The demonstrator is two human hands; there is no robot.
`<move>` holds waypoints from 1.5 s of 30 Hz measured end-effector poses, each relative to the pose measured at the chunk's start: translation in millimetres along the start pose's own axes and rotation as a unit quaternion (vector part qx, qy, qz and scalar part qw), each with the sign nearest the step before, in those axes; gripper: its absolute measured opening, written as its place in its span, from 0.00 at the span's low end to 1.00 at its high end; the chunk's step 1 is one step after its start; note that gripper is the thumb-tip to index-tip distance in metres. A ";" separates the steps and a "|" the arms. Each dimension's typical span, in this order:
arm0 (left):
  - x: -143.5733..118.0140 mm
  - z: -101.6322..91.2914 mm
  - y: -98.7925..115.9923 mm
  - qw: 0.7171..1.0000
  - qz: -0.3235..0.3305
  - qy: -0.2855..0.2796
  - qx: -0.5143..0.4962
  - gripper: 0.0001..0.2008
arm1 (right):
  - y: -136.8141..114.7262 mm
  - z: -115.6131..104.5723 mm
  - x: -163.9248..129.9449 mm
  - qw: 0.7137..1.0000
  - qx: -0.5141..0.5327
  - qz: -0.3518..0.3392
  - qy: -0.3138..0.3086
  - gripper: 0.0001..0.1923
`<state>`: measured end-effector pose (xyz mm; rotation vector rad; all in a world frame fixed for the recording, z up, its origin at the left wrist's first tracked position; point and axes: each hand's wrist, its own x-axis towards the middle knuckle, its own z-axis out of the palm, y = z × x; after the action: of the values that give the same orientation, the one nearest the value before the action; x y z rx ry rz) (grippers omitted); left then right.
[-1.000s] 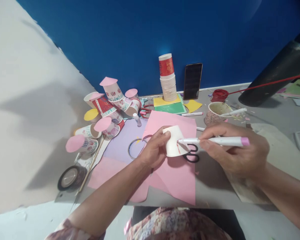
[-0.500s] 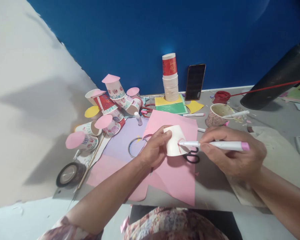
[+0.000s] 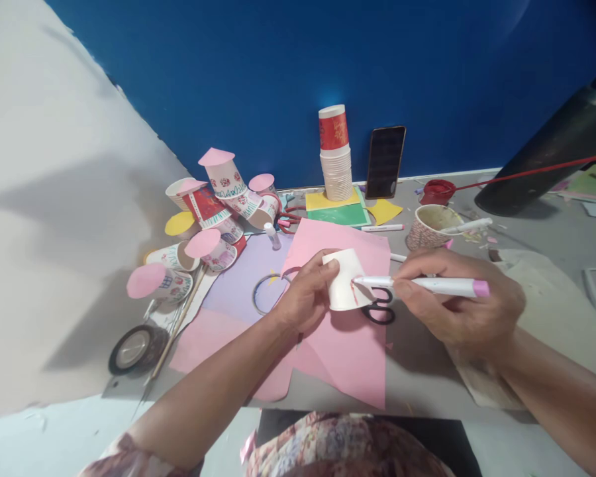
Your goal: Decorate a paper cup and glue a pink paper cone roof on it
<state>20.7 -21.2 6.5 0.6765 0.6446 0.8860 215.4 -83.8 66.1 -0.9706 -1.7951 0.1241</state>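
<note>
At frame centre the left hand (image 3: 305,298) pinches a paper cup (image 3: 345,280) above the pink paper (image 3: 350,351); the right hand (image 3: 459,301) grips a marker (image 3: 420,285), tip touching it. A loose pinch could let the cup roll, smearing the line

1. The marker (image 3: 422,285) in the right hand (image 3: 464,308) dipped a little from half a second before; its tip returned to the lower side of the white paper cup (image 3: 345,279), as a second ago.
2. The red mark there looked slightly longer.
</note>
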 end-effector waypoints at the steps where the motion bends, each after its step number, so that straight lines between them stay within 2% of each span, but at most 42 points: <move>1: 0.2 -0.2 -0.5 1.000 0.002 -0.001 0.000 0.29 | -0.2 0.0 -0.1 1.000 -0.004 0.002 0.004 0.10; 16: -1.4 0.2 -0.4 1.000 0.013 -0.016 0.006 0.25 | -0.3 0.9 -2.3 0.999 -0.023 0.024 0.021 0.09; 21: -2.0 -0.5 0.1 1.000 0.005 -0.027 0.003 0.25 | 3.8 0.2 -2.7 0.997 -0.023 0.052 0.060 0.10; 27: -0.9 -1.1 0.3 1.000 0.002 -0.024 0.007 0.26 | 4.4 1.6 -3.4 0.997 -0.013 0.064 0.049 0.09; 33: -1.2 -0.7 0.7 1.000 0.006 -0.026 -0.005 0.25 | 9.9 -0.1 -3.1 0.991 -0.023 0.092 0.092 0.08; 40: -2.6 -0.3 0.7 1.000 -0.002 -0.024 0.002 0.25 | 3.5 1.2 -2.4 0.996 -0.005 0.073 0.053 0.09; 45: -2.8 0.6 1.9 1.000 -0.005 -0.027 0.004 0.26 | 6.1 2.2 -3.4 0.992 -0.022 0.090 0.082 0.09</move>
<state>18.9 -22.9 8.9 0.7009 0.6038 0.8539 217.5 -81.2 59.6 -1.1409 -1.5642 0.1130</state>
